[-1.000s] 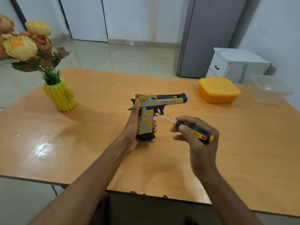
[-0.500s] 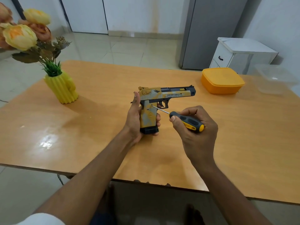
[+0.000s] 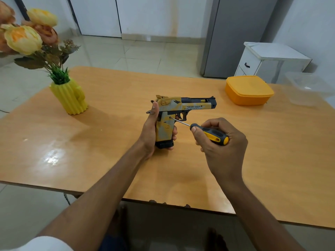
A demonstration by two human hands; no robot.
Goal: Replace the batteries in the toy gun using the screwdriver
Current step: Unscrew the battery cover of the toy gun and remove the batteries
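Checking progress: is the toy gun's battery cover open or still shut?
Shut, apparently: the toy gun shows no open compartment, and the screwdriver tip sits at a screw hole on its side.

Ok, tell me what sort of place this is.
Probably a home kitchen or dining room: a wooden table, a grey fridge, a vase of flowers and a lidded orange food box.
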